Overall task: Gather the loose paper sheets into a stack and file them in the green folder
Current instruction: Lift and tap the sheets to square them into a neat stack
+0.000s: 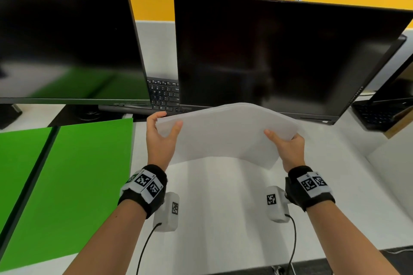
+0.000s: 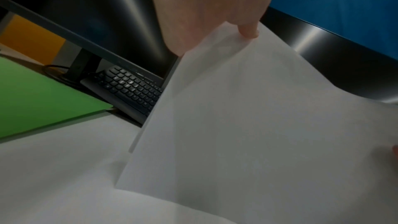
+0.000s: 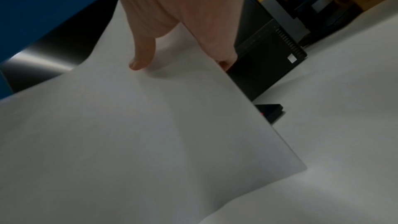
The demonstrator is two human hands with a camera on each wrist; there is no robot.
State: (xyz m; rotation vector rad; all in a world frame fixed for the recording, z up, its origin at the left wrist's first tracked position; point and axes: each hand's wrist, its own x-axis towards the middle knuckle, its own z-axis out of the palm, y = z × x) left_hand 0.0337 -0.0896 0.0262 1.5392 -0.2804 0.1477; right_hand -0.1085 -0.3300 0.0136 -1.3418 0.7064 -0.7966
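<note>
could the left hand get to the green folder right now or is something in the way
Probably not at once: nothing lies between the left hand and the open green folder on the desk just to its left, but that hand grips the paper stack, shared with the right hand.

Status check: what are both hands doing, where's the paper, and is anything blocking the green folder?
Left hand and right hand each grip an end of the paper stack, bowed above the desk. Green folder open to the left. Nothing in the way.

front: two monitors (image 1: 279,56) and keyboard (image 1: 164,96) block reach past desk edge
left: open green folder (image 1: 73,185) flat, passable above
centre: bare desk (image 1: 223,207) under held stack (image 1: 225,134)
right: laptop (image 1: 380,111) near
</note>
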